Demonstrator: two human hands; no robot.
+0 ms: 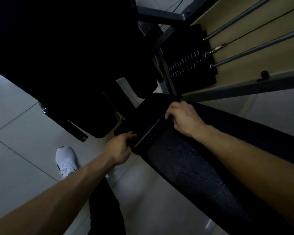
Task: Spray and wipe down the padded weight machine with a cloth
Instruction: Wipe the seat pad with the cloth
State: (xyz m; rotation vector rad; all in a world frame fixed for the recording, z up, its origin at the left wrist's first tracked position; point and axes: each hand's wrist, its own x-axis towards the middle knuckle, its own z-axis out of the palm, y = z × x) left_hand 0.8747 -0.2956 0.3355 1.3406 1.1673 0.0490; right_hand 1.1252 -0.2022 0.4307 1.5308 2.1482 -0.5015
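1. Two bare hands are in view, both at the far end of the long black pad (193,170).
2. Left hand (120,147): it is at the pad's left edge. Thumb and fingers pinch the border of a dark cloth (146,114).
3. Right hand (182,117): it is at the right side of the pad's far end. The fingers curl down onto the same cloth and appear to grip it, though the dim light leaves the hold partly uncertain.
4. Cloth: it lies across the far end of the pad, between the two hands, with a glossy band along its near side. Its outline against the black pad is hard to trace.
   - Handling: judged soft, light and limp, so it is likely to bunch.
   - Hold: best taken by two borders, or wadded under a flat palm.
5. Pad: its surface is speckled with droplets nearer the camera, so it is judged sprayed and not yet wiped there.
   - Handling: judged firm-cushioned and slippery while wet.
   - Hold: it is fixed to the frame, so it is to be pressed and wiped, not lifted.
6. Weight machine: the numbered weight stack (190,65) and a guide rod (244,54) stand beyond the pad's far end. Both are judged heavy and immovable.
7. Other items:
   - A second black pad (102,126) sits left of the far end.
   - A white shoe (65,160) stands on the tiled floor (15,124).
   - No spray bottle shows.
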